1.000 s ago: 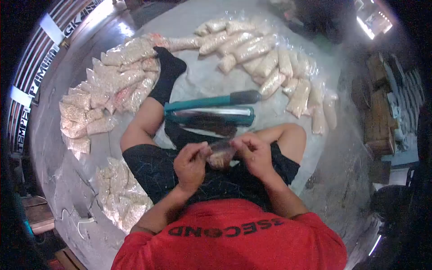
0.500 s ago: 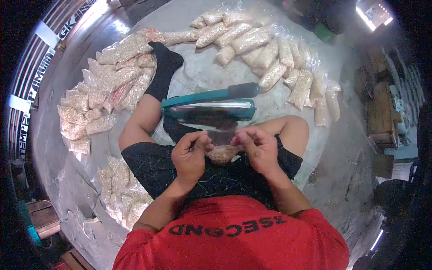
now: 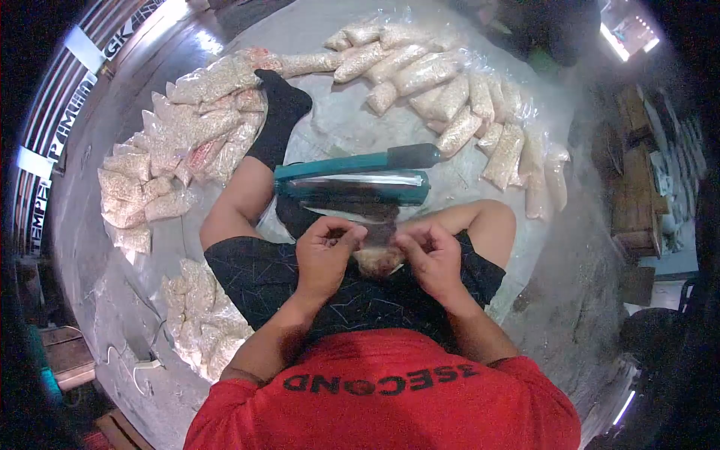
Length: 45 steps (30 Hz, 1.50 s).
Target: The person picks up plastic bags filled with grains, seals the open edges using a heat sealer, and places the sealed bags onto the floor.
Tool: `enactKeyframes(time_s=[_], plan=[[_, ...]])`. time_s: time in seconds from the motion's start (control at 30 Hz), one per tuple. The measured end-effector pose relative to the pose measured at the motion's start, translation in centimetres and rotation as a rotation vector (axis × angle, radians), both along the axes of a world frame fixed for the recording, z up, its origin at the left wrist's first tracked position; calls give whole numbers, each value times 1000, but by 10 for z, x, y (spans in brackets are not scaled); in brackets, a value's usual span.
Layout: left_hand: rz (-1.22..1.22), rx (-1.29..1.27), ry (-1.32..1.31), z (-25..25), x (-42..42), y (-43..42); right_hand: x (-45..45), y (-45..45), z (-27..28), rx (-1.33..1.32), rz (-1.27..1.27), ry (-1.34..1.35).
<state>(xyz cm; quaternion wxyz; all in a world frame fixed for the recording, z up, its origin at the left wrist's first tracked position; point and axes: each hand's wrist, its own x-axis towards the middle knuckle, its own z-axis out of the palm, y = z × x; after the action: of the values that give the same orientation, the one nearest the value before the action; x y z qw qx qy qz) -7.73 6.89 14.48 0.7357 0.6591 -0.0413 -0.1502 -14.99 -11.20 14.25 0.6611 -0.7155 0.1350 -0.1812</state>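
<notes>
My left hand [image 3: 328,251] and my right hand [image 3: 432,257] each pinch one side of the open end of a clear plastic bag [image 3: 377,262]. Pale beans fill its lower part, which hangs over my lap; the upper film is see-through and hard to make out. Just beyond my hands lies a teal impulse sealer [image 3: 356,195], with its long arm [image 3: 337,165] raised a little above the base and a dark grip at the right end.
Filled bags of beans lie in piles at the left [image 3: 202,124], at the far right [image 3: 442,75] and beside my left thigh [image 3: 202,315]. My legs are folded around the sealer on a pale sheet [image 3: 337,124]. Wooden furniture [image 3: 637,172] stands at the right.
My hands have shifted slightly, with fingers now higher on the bag's film and the filled part hanging lower between them. The view has tilted a little; the sealer and piles stay put.
</notes>
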Motion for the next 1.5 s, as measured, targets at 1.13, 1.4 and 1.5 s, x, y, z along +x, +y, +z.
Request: enactKeyframes(time_s=[1.13,1.4,1.5], plan=[[100,-72,279,-44,32,-50,65,-13,-68,350,-122,197],[347,-218,410,-107,56,-66,103,-7,-161,64,-274,340],[384,-193,443,-122,62,-70,112,-8,-166,68,-316,446]])
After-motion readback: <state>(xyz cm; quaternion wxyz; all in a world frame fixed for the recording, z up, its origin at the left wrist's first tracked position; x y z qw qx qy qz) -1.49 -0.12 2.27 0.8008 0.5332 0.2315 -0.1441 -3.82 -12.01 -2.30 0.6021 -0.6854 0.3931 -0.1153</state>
